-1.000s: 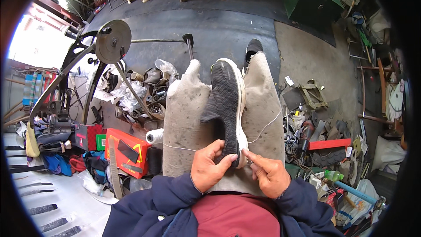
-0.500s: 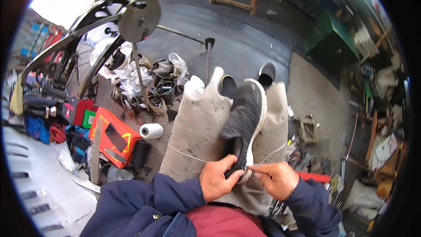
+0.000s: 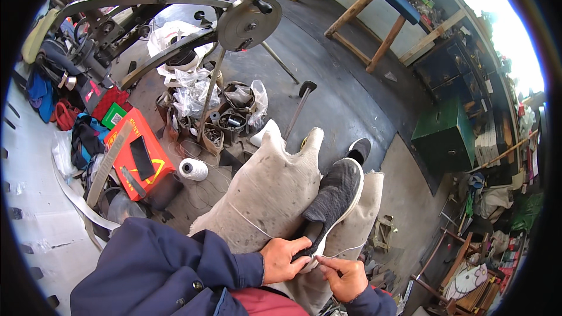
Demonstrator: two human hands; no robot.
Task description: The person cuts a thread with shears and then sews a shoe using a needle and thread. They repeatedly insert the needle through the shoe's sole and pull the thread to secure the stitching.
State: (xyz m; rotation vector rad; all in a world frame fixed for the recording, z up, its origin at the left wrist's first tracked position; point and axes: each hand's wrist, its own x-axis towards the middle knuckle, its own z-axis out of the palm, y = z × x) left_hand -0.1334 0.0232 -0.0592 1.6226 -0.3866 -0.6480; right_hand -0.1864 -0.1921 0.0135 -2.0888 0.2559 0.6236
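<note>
Holding the heel end of a dark grey shoe, our left hand wraps its fingers around the shoe's edge. Our right hand sits just beside it, lower and to the right, and its fingertips are pinched shut on a thin white thread at the white sole.

We see the shoe lying on a dirty grey cloth that covers our lap. Its long side runs away from us, up and to the right, so the toe points far from both hands and the heel is close to us. Both hands are at the heel, with the left one on the shoe itself.

More thread runs across the cloth toward the left. On the floor to our left we see a white spool of thread, an orange box and a big metal stitching machine with a round wheel.
</note>
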